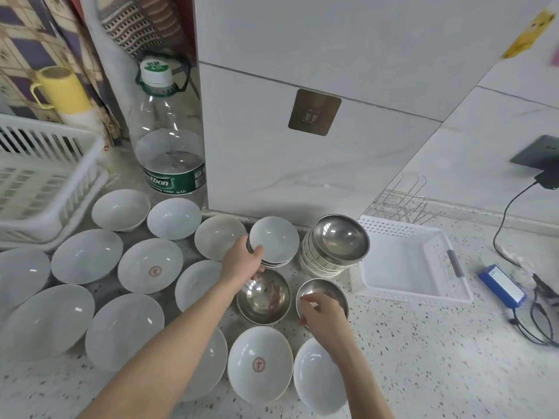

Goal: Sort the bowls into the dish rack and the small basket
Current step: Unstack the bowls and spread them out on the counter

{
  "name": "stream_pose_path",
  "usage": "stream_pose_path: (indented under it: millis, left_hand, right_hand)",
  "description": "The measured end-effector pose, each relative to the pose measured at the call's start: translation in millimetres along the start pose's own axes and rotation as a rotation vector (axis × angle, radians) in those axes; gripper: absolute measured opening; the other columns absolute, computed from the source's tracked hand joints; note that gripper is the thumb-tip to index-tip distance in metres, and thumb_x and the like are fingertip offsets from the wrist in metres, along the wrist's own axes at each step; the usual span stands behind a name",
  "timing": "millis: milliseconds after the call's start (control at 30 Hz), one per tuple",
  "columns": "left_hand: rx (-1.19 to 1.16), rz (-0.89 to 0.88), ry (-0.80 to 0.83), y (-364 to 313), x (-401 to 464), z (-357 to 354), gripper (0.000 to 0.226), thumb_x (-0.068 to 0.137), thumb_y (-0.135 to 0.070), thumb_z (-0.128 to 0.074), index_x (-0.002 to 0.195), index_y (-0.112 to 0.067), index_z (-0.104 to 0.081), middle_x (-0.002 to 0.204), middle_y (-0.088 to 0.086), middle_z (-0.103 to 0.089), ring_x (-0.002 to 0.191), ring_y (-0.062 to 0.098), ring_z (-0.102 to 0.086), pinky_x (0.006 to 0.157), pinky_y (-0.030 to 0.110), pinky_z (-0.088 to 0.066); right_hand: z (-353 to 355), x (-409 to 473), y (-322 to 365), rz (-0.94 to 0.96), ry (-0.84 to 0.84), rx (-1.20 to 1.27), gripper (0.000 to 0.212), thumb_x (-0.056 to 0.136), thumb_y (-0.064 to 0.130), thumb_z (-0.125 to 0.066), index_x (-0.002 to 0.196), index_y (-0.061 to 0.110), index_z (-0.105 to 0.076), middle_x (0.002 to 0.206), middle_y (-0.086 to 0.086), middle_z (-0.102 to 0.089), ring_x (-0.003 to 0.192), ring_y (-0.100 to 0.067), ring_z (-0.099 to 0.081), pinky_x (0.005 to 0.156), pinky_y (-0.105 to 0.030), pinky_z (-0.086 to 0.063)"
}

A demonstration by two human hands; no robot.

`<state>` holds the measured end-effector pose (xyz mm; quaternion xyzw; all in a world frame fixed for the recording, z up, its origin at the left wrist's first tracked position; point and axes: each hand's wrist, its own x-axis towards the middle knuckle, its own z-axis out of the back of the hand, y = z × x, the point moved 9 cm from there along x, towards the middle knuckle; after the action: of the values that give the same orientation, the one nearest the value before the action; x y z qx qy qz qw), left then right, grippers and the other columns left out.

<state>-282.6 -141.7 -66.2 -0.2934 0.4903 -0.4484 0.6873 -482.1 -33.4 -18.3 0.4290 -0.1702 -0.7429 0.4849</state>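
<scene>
A: Nearest, six o'clock: two white bowls, one crested (259, 363), one plain (317, 376). Above them?

B: Right hand (322, 317), fingers curled over the near rim of a small steel bowl (321, 293); pinching it, though not lifted. Left hand (243, 261) grips the edge of a short white-bowl stack (274, 241) at centre.

A: Destinations?

B: Dish rack (45, 176) at nine o'clock, small basket (414, 261) at three, both empty. Steel stack (334, 246) beside the basket.

A: Hazards?

B: Crowded counter; a one-handed rim grip may let the stack slip onto the larger steel bowl (263, 297) below.
</scene>
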Motion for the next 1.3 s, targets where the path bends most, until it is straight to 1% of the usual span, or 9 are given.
stream_pose_path:
  millis: [100,267,467,600,767,833,967,1167,1300]
  left_hand:
    - [0.013,-0.042,0.010,-5.9,4.1,-2.1,0.037,0.091,-0.021,-0.054,0.128,-0.023,-0.050,0.091,-0.007,-0.069,0.055,0.006,-0.071,0.040,0.022,-0.043]
    - [-0.011,-0.037,0.068,-8.0,4.9,-6.7,0.059,0.088,-0.010,-0.045,0.140,-0.036,-0.039,0.111,-0.007,-0.063,0.056,0.009,-0.072,0.046,0.022,-0.044]
    - [0.021,-0.013,0.127,-9.7,7.1,-5.4,0.054,0.088,-0.012,-0.044,0.136,-0.038,-0.038,0.094,-0.011,-0.065,0.055,0.010,-0.072,0.041,0.020,-0.042]
    - [-0.057,-0.031,0.117,-14.8,10.2,-4.8,0.061,0.088,-0.008,-0.043,0.142,-0.036,-0.042,0.093,-0.001,-0.067,0.056,0.012,-0.072,0.039,0.020,-0.044]
    - [-0.123,-0.053,0.103,-17.4,8.3,0.5,0.065,0.089,-0.005,-0.045,0.146,-0.036,-0.039,0.092,0.007,-0.068,0.057,0.017,-0.071,0.051,0.025,-0.052]
    - [-0.183,-0.060,0.089,-18.1,4.7,6.6,0.065,0.090,-0.004,-0.045,0.146,-0.036,-0.038,0.087,0.009,-0.069,0.049,0.012,-0.067,0.046,0.022,-0.049]
    - [-0.400,-0.074,0.038,-14.8,-11.2,25.6,0.067,0.092,-0.004,-0.046,0.144,-0.046,-0.036,0.055,0.007,-0.067,0.036,0.009,-0.049,0.037,0.020,-0.039]
    - [-0.618,-0.072,-0.104,-3.4,-26.7,59.1,0.064,0.095,-0.002,-0.046,0.140,-0.047,-0.040,0.064,0.002,-0.071,0.052,0.020,-0.056,0.036,0.018,-0.037]
    - [-0.648,-0.032,-0.125,5.9,-24.2,66.8,0.066,0.093,0.000,-0.046,0.131,-0.054,-0.045,0.065,0.002,-0.072,0.052,0.015,-0.059,0.035,0.019,-0.035]
  right_hand:
    - [-3.5,-0.5,-7.5,-0.039,-0.013,0.025,0.021,0.092,0.027,-0.051,0.101,0.027,-0.070,0.072,0.006,-0.071,0.054,0.002,-0.058,0.054,-0.013,-0.039]
    - [-10.9,1.9,-16.3,-0.106,0.013,0.075,0.023,0.093,0.026,-0.051,0.107,0.025,-0.069,0.072,0.004,-0.072,0.043,0.003,-0.051,0.055,-0.017,-0.043]
    - [-11.9,9.0,-10.8,-0.111,-0.043,0.118,0.019,0.092,0.019,-0.053,0.093,0.028,-0.070,0.060,0.005,-0.069,0.048,0.003,-0.056,0.056,-0.019,-0.043]
    - [-6.1,14.2,-0.9,-0.075,-0.126,0.152,0.024,0.092,0.015,-0.054,0.081,0.031,-0.069,0.060,0.003,-0.069,0.046,-0.001,-0.054,0.055,-0.022,-0.042]
    - [-5.1,21.7,11.2,-0.045,-0.129,0.243,0.024,0.093,0.016,-0.054,0.087,0.033,-0.070,0.063,0.002,-0.069,0.045,-0.002,-0.052,0.043,-0.016,-0.041]
    - [-5.2,26.5,14.9,-0.044,-0.137,0.244,0.024,0.093,0.018,-0.054,0.085,0.034,-0.070,0.064,0.004,-0.070,0.046,-0.001,-0.052,0.046,-0.014,-0.044]
    - [-13.8,40.2,18.0,-0.107,-0.085,0.222,0.017,0.092,0.020,-0.054,0.093,0.030,-0.068,0.067,0.001,-0.070,0.050,-0.007,-0.052,0.054,-0.024,-0.041]
    - [-24.4,68.4,39.4,-0.163,-0.048,0.110,0.021,0.092,0.015,-0.046,0.086,0.003,-0.062,0.072,-0.005,-0.071,0.049,-0.014,-0.044,0.050,-0.028,-0.034]
    - [-30.0,86.3,45.1,-0.224,-0.010,0.027,0.021,0.092,0.013,-0.043,0.075,0.004,-0.049,0.065,-0.007,-0.070,0.040,-0.013,-0.044,0.041,-0.024,-0.030]
